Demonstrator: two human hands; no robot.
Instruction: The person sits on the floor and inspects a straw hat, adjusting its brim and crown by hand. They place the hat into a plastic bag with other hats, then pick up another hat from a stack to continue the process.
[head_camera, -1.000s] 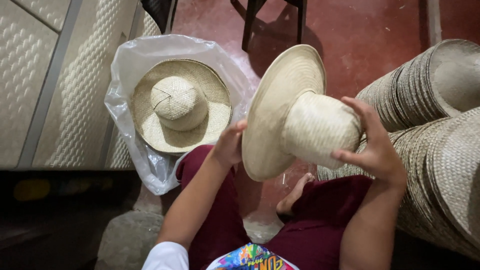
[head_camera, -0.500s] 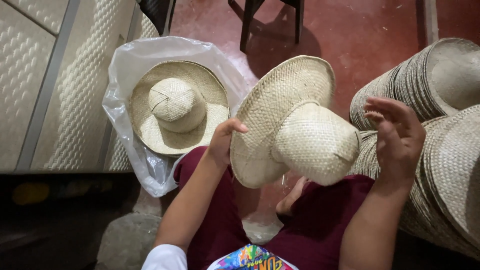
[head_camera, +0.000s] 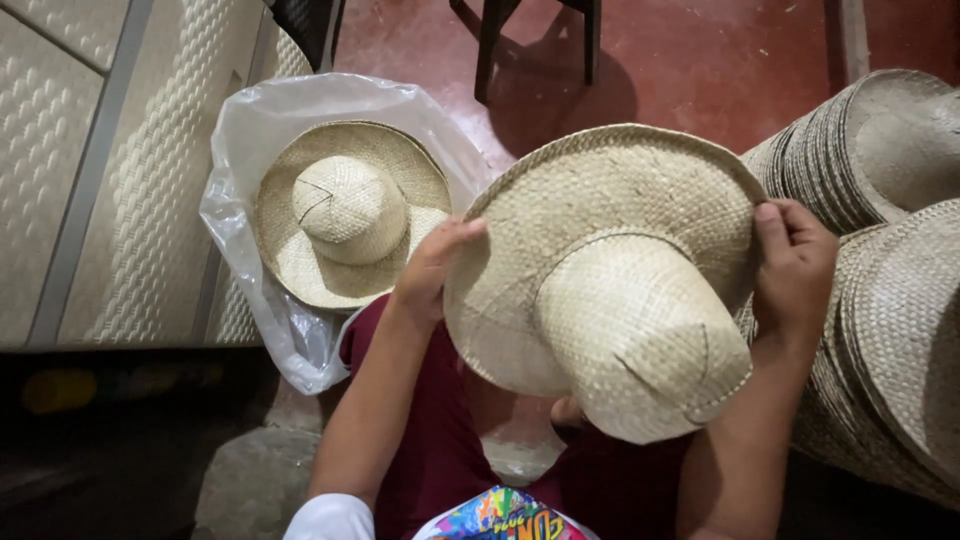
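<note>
I hold a pale woven straw hat (head_camera: 610, 270) over my lap, crown facing up toward me. My left hand (head_camera: 435, 265) grips the left edge of its brim. My right hand (head_camera: 795, 265) grips the right edge of the brim, fingers curled over it. Another straw hat (head_camera: 350, 210) lies crown-up in an open clear plastic bag (head_camera: 250, 250) to the left, a short way from my left hand.
Two tall stacks of nested straw hats (head_camera: 880, 150) lean at the right, close to my right arm. A cream woven panel (head_camera: 120, 160) fills the left side. Dark chair legs (head_camera: 490, 50) stand on the red floor (head_camera: 720, 70) beyond.
The hat has turned from nearly edge-on to brim flat with the crown toward me. My right hand moved from the crown to the brim's right edge.
</note>
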